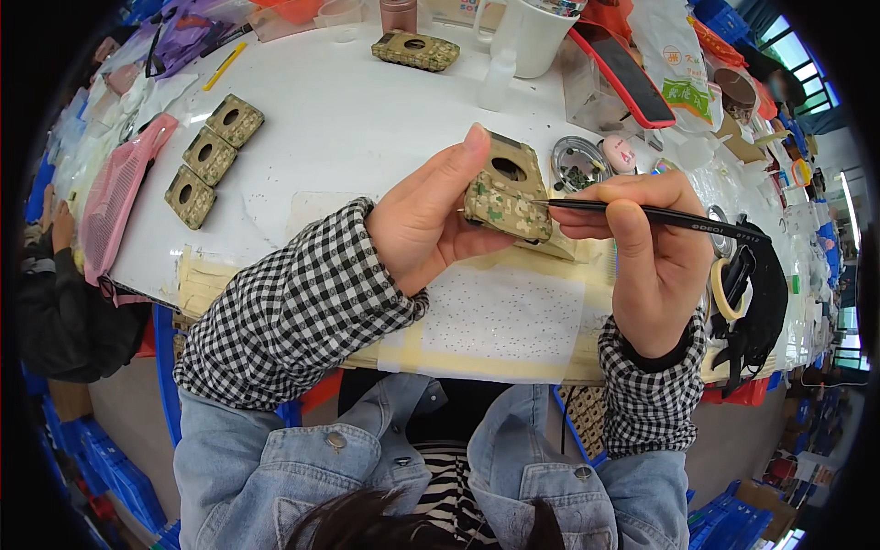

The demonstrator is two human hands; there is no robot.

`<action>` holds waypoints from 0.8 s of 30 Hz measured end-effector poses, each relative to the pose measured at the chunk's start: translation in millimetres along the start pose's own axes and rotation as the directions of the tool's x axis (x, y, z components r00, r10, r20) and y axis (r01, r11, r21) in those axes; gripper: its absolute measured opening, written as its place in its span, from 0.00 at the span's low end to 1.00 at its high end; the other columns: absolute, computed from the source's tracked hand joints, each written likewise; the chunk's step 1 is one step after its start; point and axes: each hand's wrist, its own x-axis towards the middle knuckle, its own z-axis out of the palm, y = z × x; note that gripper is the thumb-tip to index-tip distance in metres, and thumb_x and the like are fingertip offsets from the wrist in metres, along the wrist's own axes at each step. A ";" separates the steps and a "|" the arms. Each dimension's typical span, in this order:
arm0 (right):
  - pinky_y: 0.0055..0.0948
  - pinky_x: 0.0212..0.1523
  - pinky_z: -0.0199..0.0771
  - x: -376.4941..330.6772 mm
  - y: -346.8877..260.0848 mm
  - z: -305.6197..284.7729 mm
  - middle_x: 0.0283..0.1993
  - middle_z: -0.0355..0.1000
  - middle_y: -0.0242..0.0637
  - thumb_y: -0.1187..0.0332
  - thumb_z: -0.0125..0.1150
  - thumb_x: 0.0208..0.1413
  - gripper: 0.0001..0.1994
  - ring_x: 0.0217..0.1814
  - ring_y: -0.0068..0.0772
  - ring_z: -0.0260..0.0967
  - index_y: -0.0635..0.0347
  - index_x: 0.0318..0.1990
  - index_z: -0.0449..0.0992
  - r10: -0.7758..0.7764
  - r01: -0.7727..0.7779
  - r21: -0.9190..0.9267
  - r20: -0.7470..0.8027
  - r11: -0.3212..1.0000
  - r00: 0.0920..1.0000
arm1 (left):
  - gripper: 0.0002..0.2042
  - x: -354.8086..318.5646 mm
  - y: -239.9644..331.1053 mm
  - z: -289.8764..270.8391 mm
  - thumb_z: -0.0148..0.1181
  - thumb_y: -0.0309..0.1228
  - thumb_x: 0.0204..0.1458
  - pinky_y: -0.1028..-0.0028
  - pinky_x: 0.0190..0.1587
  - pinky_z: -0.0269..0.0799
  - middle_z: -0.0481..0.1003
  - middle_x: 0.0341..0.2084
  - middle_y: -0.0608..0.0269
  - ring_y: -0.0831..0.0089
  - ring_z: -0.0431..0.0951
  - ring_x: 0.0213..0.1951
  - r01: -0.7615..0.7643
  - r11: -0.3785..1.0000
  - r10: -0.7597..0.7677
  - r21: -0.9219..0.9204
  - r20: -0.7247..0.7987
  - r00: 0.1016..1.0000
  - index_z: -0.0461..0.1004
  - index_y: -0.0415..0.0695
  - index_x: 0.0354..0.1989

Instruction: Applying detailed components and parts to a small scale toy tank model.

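Observation:
My left hand (431,206) is closed around a camouflage-patterned model tank hull (509,197), tilted up above the table. A round dark opening shows in the hull's upper part. My right hand (651,252) pinches black pointed tweezers (678,218), whose tips touch or nearly touch the hull's right side. Whether the tips hold a small part is too fine to make out. Three similar camouflage hulls (209,156) stand in a row on the left. One more camouflage hull (415,52) lies at the back.
A round clear dish (581,163) with small dark bits sits right of the held hull. Beyond are a white mug (541,37) and a red-edged phone (623,75). A pink mesh basket (124,206) lies at the left edge, near another person's dark sleeve (73,321). Speckled white paper (500,316) is taped in front.

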 end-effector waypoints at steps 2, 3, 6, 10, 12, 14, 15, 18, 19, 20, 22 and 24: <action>0.21 0.40 0.75 -0.2 0.2 -0.3 0.34 0.71 0.41 0.75 0.51 0.58 0.06 0.37 0.27 0.73 0.71 0.39 0.66 -0.006 0.006 -0.002 0.006 1.000 1.000 | 0.30 -0.3 0.5 0.5 0.29 0.54 0.60 0.77 0.51 0.72 0.71 0.47 0.59 0.74 0.74 0.48 0.002 1.000 -0.002 -0.001 0.001 1.000 0.62 0.40 0.55; 0.21 0.40 0.75 -0.1 0.1 -0.5 0.34 0.71 0.42 0.75 0.51 0.58 0.06 0.37 0.27 0.73 0.71 0.39 0.66 -0.008 0.008 -0.008 0.009 1.000 1.000 | 0.30 -0.4 0.6 0.6 0.29 0.54 0.60 0.77 0.51 0.72 0.71 0.47 0.59 0.74 0.74 0.48 0.002 1.000 -0.002 -0.001 0.001 1.000 0.62 0.40 0.55; 0.21 0.40 0.75 0.0 0.2 -0.5 0.34 0.71 0.42 0.75 0.51 0.59 0.06 0.37 0.27 0.73 0.71 0.39 0.66 -0.012 0.013 -0.015 0.010 1.000 1.000 | 0.30 -0.3 0.2 -0.4 0.30 0.54 0.60 0.77 0.51 0.72 0.72 0.47 0.59 0.74 0.74 0.48 0.003 1.000 -0.003 -0.001 0.008 1.000 0.62 0.40 0.55; 0.25 0.39 0.77 0.8 1.2 -0.7 0.35 0.72 0.46 0.72 0.49 0.60 0.07 0.36 0.32 0.75 0.69 0.38 0.65 -0.046 0.048 -0.072 0.025 0.996 0.999 | 0.30 0.1 0.2 -1.2 0.29 0.54 0.60 0.77 0.50 0.73 0.72 0.47 0.59 0.75 0.74 0.48 0.002 1.000 -0.002 0.006 0.013 1.000 0.62 0.40 0.55; 0.25 0.39 0.77 0.7 1.0 -0.7 0.35 0.71 0.46 0.72 0.49 0.60 0.07 0.36 0.32 0.75 0.69 0.38 0.65 -0.044 0.046 -0.071 0.025 0.996 0.999 | 0.30 -0.5 1.1 0.1 0.29 0.54 0.60 0.77 0.50 0.73 0.72 0.47 0.59 0.74 0.74 0.48 0.004 1.000 -0.004 0.012 0.008 1.000 0.62 0.40 0.55; 0.21 0.40 0.75 -0.5 0.6 -0.2 0.35 0.71 0.42 0.75 0.51 0.58 0.06 0.37 0.26 0.73 0.71 0.39 0.66 -0.008 0.008 -0.002 0.003 1.000 1.000 | 0.30 -0.6 1.0 0.8 0.30 0.55 0.60 0.77 0.50 0.73 0.72 0.47 0.59 0.75 0.74 0.47 0.002 1.000 -0.002 0.011 0.004 1.000 0.62 0.40 0.55; 0.21 0.40 0.75 -0.5 0.6 0.0 0.35 0.71 0.42 0.75 0.51 0.58 0.06 0.38 0.27 0.73 0.71 0.39 0.66 -0.007 0.007 -0.002 0.002 1.000 1.000 | 0.30 -0.6 0.9 1.0 0.30 0.55 0.60 0.77 0.50 0.73 0.72 0.47 0.59 0.75 0.74 0.47 0.000 1.000 -0.001 0.009 0.002 1.000 0.62 0.40 0.55; 0.21 0.40 0.75 -0.4 0.9 0.1 0.35 0.71 0.41 0.76 0.51 0.58 0.06 0.38 0.27 0.73 0.71 0.39 0.66 -0.008 0.008 0.000 0.003 1.000 1.000 | 0.29 1.9 -2.5 -1.7 0.41 0.57 0.56 0.79 0.44 0.75 0.72 0.42 0.62 0.77 0.75 0.42 -0.023 0.998 0.024 -0.053 0.025 0.999 0.62 0.42 0.52; 0.21 0.40 0.75 -0.4 1.4 0.0 0.35 0.71 0.41 0.76 0.51 0.58 0.06 0.38 0.26 0.73 0.71 0.39 0.66 -0.009 0.009 0.004 0.005 1.000 1.000 | 0.29 1.8 -2.6 -1.8 0.41 0.57 0.56 0.79 0.44 0.75 0.72 0.42 0.62 0.77 0.75 0.42 -0.025 0.998 0.027 -0.053 0.025 0.999 0.63 0.42 0.52; 0.21 0.40 0.75 -0.3 1.7 0.0 0.35 0.71 0.41 0.76 0.51 0.58 0.06 0.38 0.26 0.73 0.71 0.39 0.67 -0.011 0.011 0.008 0.006 1.000 1.000 | 0.29 1.7 -2.7 -1.9 0.41 0.57 0.56 0.79 0.44 0.76 0.72 0.42 0.62 0.77 0.76 0.42 -0.028 0.998 0.030 -0.052 0.026 0.999 0.63 0.42 0.52; 0.21 0.40 0.75 0.0 1.8 -0.2 0.35 0.70 0.41 0.76 0.51 0.58 0.06 0.38 0.27 0.73 0.71 0.39 0.67 -0.014 0.014 0.000 0.006 1.000 1.000 | 0.29 1.7 -2.4 -1.7 0.41 0.57 0.56 0.80 0.43 0.76 0.72 0.42 0.62 0.77 0.76 0.42 -0.030 0.998 0.032 -0.052 0.029 0.999 0.63 0.42 0.51; 0.21 0.40 0.75 -0.1 1.7 -0.2 0.35 0.70 0.41 0.76 0.51 0.58 0.06 0.38 0.27 0.73 0.71 0.39 0.67 -0.016 0.016 -0.005 0.006 1.000 1.000 | 0.29 1.8 -2.2 -1.6 0.41 0.57 0.56 0.80 0.43 0.76 0.73 0.41 0.62 0.77 0.76 0.42 -0.030 0.998 0.032 -0.054 0.033 0.999 0.63 0.42 0.51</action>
